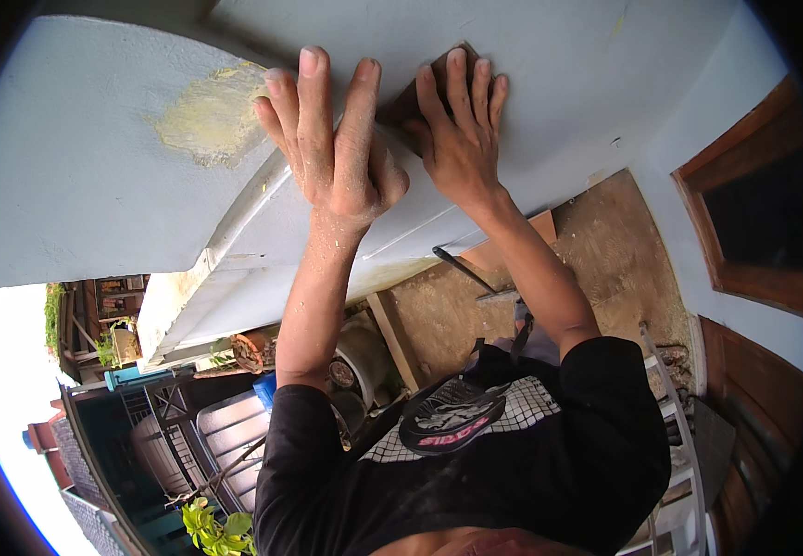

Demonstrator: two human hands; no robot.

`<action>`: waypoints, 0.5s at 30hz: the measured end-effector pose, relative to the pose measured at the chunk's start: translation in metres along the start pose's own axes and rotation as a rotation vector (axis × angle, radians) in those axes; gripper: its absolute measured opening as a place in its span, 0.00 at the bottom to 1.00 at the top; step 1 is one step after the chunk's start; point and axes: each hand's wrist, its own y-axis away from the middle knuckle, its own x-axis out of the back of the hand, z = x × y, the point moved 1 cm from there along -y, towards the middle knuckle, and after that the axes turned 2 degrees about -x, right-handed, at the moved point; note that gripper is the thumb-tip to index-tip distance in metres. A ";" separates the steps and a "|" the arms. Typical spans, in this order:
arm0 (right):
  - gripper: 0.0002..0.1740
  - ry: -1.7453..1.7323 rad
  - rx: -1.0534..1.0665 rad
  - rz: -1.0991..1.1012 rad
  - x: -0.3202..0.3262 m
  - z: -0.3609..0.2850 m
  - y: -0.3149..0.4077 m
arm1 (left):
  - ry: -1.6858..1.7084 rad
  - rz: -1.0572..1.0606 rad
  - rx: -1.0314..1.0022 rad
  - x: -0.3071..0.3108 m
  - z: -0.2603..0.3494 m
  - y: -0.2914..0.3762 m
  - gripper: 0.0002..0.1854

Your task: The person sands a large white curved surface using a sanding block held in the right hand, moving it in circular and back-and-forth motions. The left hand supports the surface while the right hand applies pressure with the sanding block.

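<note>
My right hand (462, 135) is pressed flat on a dark brown sheet, apparently sandpaper (412, 104), with the fingers over it. That sheet lies against a pale grey-blue painted wall (561, 104). Left of it, my left hand (335, 146) is raised with its fingers apart and nothing visible in it. White dust speckles this hand and forearm. It is beside the corner of the painted surface; whether the palm touches is hidden. Just left of these fingers, a scraped yellowish patch (207, 115) shows on the paint.
A metal ladder (679, 445) stands at the right, below a wood-framed window (756, 194). A black-handled tool (464, 270) and a wooden beam (396, 340) are on the brown ground (603, 250). Potted plants (250, 351) and a parked vehicle (235, 431) are at lower left.
</note>
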 end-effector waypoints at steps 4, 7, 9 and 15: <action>0.40 -0.038 -0.159 0.072 -0.021 0.033 0.049 | 0.229 -0.107 -0.054 -0.001 -0.010 -0.022 0.34; 0.38 0.023 -0.051 0.086 -0.002 -0.013 -0.023 | 0.237 -0.227 -0.233 0.006 -0.020 -0.073 0.33; 0.39 -0.061 0.049 0.149 0.004 -0.027 -0.044 | 0.056 -0.342 -0.280 0.000 -0.034 -0.086 0.28; 0.39 -0.088 -0.251 0.118 -0.030 0.043 0.085 | -0.377 -0.640 -0.489 -0.002 -0.015 -0.097 0.26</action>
